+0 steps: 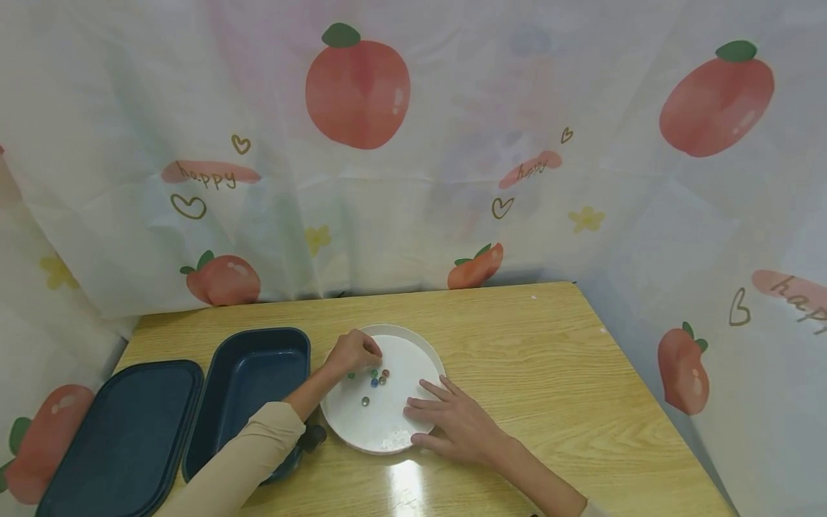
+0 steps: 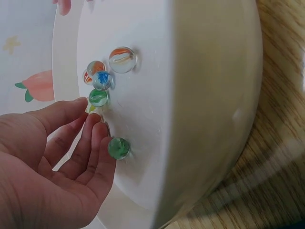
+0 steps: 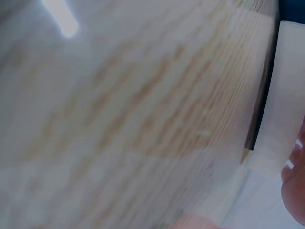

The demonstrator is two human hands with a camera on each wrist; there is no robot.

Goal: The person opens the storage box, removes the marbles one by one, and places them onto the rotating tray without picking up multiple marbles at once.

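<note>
My left hand [image 1: 352,352] is over the far left part of a round white tray [image 1: 381,432]. In the left wrist view its thumb and fingertips pinch a clear marble with a yellow streak [image 2: 92,109], mostly hidden by the fingers. Beside the fingertips lie a green marble [image 2: 98,98] and a darker green marble [image 2: 118,148]. A blue marble [image 2: 102,80], orange-streaked marbles [image 2: 96,67] and a larger-looking orange and white marble [image 2: 122,60] sit close by. My right hand [image 1: 461,422] rests at the tray's right rim, fingers spread and reaching inside.
Left of the tray stands a deep dark blue bin [image 1: 261,373], with a flat dark blue lid [image 1: 132,431] beyond it. A small black knob-like thing [image 1: 314,436] is beside my left sleeve. The wooden table [image 1: 536,345] meets a fruit-printed curtain [image 1: 400,215] behind.
</note>
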